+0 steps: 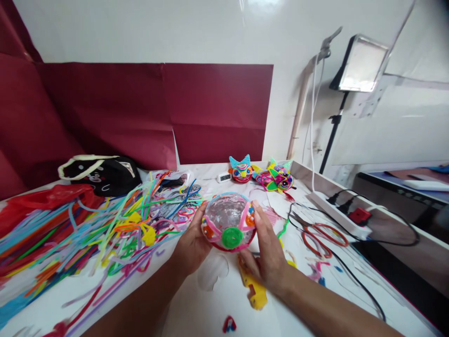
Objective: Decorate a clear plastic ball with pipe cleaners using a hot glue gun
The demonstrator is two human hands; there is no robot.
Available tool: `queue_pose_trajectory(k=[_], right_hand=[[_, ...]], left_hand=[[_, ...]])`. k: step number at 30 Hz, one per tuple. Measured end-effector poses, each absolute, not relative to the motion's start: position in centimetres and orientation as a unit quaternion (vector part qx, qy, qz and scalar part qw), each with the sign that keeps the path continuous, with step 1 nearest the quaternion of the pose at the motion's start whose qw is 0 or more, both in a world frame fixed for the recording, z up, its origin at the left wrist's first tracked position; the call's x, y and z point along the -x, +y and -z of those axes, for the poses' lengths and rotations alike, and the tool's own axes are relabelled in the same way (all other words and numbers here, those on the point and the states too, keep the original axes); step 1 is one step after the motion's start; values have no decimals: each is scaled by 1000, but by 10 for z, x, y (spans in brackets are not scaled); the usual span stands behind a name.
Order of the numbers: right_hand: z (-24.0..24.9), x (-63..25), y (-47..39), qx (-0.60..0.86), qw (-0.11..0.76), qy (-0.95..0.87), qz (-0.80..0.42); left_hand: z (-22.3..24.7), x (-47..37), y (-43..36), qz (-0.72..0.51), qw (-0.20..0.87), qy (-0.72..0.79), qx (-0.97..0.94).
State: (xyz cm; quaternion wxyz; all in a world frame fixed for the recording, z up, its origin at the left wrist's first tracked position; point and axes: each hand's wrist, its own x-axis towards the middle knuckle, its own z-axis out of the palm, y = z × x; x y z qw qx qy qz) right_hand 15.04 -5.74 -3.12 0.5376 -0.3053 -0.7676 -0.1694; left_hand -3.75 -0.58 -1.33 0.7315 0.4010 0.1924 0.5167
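A clear round plastic ball [227, 213] is held between my two hands above the table. Pink strips, a green coiled disc [232, 238] and orange pieces with small beads decorate its near side, and a blue line runs along its top rim. My left hand [196, 241] curls round its left side. On the right, my right hand [266, 248] presses its fingers against the ball's edge. Partly behind that hand lies a yellow glue gun [255, 288]. A small red and blue piece [229, 324] rests near the front edge.
Pipe cleaners [133, 229] in many colours cover the left side. A black bag [101, 175], a small digital clock [223, 177] and two decorated figures [241, 169] stand at the back. Red-handled scissors [317, 236] lie right, near a power strip [338, 215] with cables.
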Motion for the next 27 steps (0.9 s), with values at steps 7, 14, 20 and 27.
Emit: queue_pose_trajectory(k=[7, 14, 20, 27], right_hand=[[30, -150, -58, 309, 528, -769, 186], [31, -149, -58, 316, 520, -773, 183], [32, -150, -58, 320, 515, -774, 182], [31, -149, -58, 321, 508, -777, 189]], left_hand=[[12, 35, -7, -513, 741, 198, -385], [9, 33, -7, -513, 743, 186, -388], [14, 35, -5, -510, 750, 181, -380], [14, 37, -5, -505, 750, 156, -396]])
